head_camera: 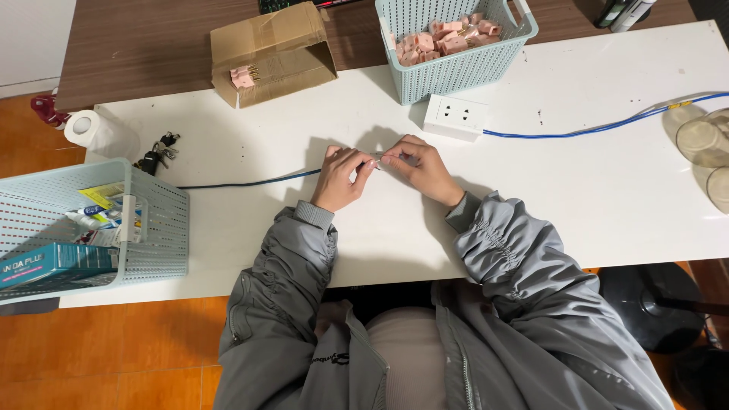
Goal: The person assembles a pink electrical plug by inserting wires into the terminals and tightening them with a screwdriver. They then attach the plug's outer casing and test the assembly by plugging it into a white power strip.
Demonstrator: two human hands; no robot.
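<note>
My left hand (339, 180) and right hand (420, 168) meet over the middle of the white bench (592, 190), fingers closed on the end of the thin blue cable (250, 182), which trails off to my left. Between the fingertips sits a small clear piece (377, 159), too small to tell apart. The cable seems light and limp, so I pinch it close to the tip; the tiny piece looks slippery and easy to drop.

You wear a grey, puffy zip-front jacket (501, 304) with ribbed cuffs and gathered, ruched sleeves, open over a pale beige top (410, 357); your hands (339, 180) are bare.
</note>
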